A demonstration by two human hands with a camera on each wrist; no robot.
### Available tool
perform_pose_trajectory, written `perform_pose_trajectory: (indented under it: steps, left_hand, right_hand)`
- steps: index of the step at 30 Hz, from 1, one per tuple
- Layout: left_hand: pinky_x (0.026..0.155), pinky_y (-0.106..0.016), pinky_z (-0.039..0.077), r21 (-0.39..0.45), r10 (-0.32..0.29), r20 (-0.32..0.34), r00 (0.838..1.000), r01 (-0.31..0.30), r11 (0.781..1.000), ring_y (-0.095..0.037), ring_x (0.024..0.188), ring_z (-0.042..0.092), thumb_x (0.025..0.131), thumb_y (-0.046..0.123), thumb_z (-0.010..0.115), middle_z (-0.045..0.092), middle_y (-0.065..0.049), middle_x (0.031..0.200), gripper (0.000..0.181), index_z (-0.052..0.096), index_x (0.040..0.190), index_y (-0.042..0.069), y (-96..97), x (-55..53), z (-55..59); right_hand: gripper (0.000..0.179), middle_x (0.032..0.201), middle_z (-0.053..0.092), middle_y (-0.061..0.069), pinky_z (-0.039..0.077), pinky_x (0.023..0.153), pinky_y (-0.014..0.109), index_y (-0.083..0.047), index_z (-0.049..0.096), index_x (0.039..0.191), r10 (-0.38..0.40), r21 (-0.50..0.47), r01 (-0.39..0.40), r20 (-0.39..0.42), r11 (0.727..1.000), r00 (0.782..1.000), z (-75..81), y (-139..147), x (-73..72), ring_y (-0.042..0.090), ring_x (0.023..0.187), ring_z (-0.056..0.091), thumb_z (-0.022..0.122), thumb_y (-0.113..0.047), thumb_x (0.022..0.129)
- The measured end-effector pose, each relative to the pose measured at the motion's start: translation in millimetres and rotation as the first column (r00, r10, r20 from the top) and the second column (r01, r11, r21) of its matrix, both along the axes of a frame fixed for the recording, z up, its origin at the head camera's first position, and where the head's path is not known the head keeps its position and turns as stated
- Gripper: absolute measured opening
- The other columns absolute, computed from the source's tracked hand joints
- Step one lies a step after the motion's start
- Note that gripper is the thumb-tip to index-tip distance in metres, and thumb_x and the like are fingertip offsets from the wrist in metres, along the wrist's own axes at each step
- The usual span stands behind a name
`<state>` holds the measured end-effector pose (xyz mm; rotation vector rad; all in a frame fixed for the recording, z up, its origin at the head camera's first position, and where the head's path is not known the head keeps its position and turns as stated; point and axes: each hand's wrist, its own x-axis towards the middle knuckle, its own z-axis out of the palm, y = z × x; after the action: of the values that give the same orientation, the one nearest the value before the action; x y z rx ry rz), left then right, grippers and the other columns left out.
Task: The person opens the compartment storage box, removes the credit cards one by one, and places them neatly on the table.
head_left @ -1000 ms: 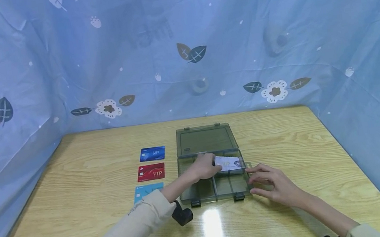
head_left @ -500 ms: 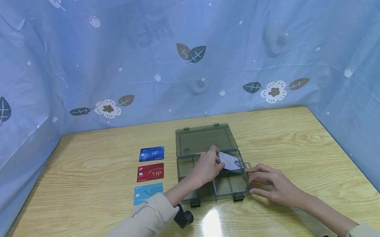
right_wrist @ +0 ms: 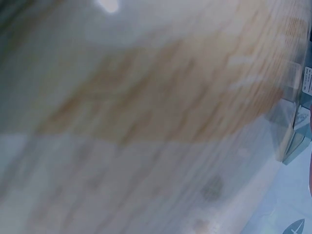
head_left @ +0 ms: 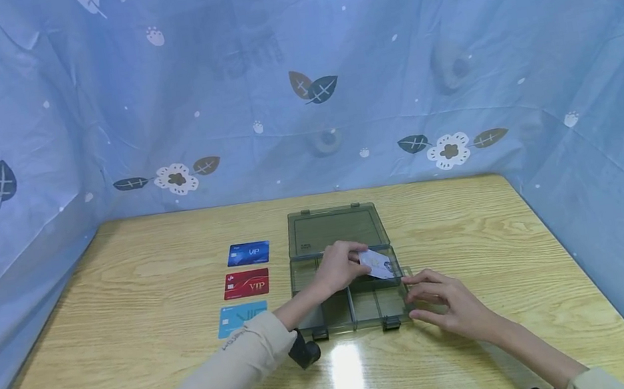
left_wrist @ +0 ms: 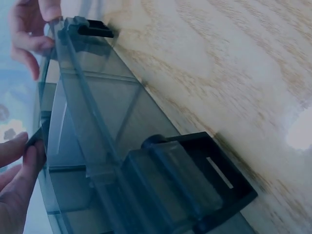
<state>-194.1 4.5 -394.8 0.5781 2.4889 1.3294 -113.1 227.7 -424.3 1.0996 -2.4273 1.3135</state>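
Observation:
A translucent smoky-green divided box lies on the table with its lid folded back. My left hand is over the back row and pinches a white card by its left end. The card sits tilted at the back right compartment; its left end is hidden by the fingers. In the left wrist view, thumb and fingers of the left hand hold the card's dark-looking edge at the box wall. With loosely bent, spread fingers, my right hand touches the box's right side.
Left of the box, a blue card, a red card and a light-blue card lie in a column on the wooden table. Two black latches stick out at the box's front. Behind hangs a blue patterned cloth.
The left hand has shifted slightly right, and the white card has gone from nearly level to tilted, its right end lower. My right hand stays in place at the box's side.

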Motion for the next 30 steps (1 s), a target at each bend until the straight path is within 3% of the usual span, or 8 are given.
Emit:
perform_pose_trajectory:
  steps: [6, 13, 18, 22, 30]
  left_hand:
    - [0.055, -0.019, 0.044, 0.036, 0.019, 0.043, 0.999, -0.021, 0.999, -0.025, 0.088, 0.069, 0.082, 0.001, 0.073, 0.070, -0.019, 0.103, 0.042, 0.062, 0.122, -0.004, -2.4, -3.2, -2.1]
    - [0.044, -0.022, 0.026, 0.177, 0.057, 0.181, 0.982, -0.090, 0.980, -0.031, 0.077, 0.068, 0.080, -0.004, 0.074, 0.069, -0.021, 0.105, 0.047, 0.061, 0.125, -0.003, -12.1, -2.9, -2.8]
    - [0.047, -0.022, 0.031, 0.244, 0.059, 0.217, 0.974, -0.113, 0.963, -0.024, 0.089, 0.069, 0.080, -0.005, 0.073, 0.068, -0.021, 0.107, 0.050, 0.058, 0.128, -0.004, -19.7, -0.8, -1.5]
    - [0.050, -0.023, 0.038, 0.277, 0.091, 0.246, 0.965, -0.160, 0.947, -0.024, 0.089, 0.069, 0.079, -0.005, 0.074, 0.070, -0.020, 0.104, 0.048, 0.061, 0.125, -0.001, -24.9, 1.4, 0.4]
    - [0.069, -0.023, 0.050, 0.334, 0.107, 0.285, 0.953, -0.203, 0.920, -0.023, 0.093, 0.069, 0.080, -0.004, 0.073, 0.071, -0.017, 0.101, 0.050, 0.060, 0.128, 0.003, -36.0, 7.7, 2.7]
  right_hand:
    - [0.024, 0.107, 0.057, 0.028, 0.056, 0.069, 0.045, 0.003, 0.065, 0.089, -0.002, -0.005, 0.002, 0.009, 1.000, 1.000, 0.8, -1, 0.6, 0.045, 0.089, 0.062, 0.075, 0.015, 0.071]
    - [0.024, 0.106, 0.057, 0.027, 0.056, 0.070, 0.045, 0.003, 0.065, 0.088, -0.005, -0.004, 0.005, 0.021, 1.000, 1.000, 0.8, -1, 0.7, 0.045, 0.090, 0.061, 0.075, 0.015, 0.070]
    - [0.023, 0.107, 0.057, 0.028, 0.056, 0.071, 0.045, 0.003, 0.065, 0.089, -0.006, -0.006, 0.006, 0.034, 1.000, 0.999, 1.6, -1, 0.6, 0.045, 0.090, 0.062, 0.075, 0.015, 0.071]
    - [0.023, 0.108, 0.057, 0.028, 0.056, 0.070, 0.045, 0.003, 0.065, 0.089, -0.008, -0.005, 0.008, 0.021, 1.000, 1.000, 2.4, -2, 0.8, 0.044, 0.089, 0.062, 0.075, 0.014, 0.071]
    - [0.024, 0.108, 0.057, 0.028, 0.056, 0.069, 0.045, 0.002, 0.065, 0.090, -0.014, 0.006, 0.014, 0.015, 1.000, 1.000, 4.4, -3, 2.0, 0.043, 0.087, 0.064, 0.075, 0.014, 0.072]
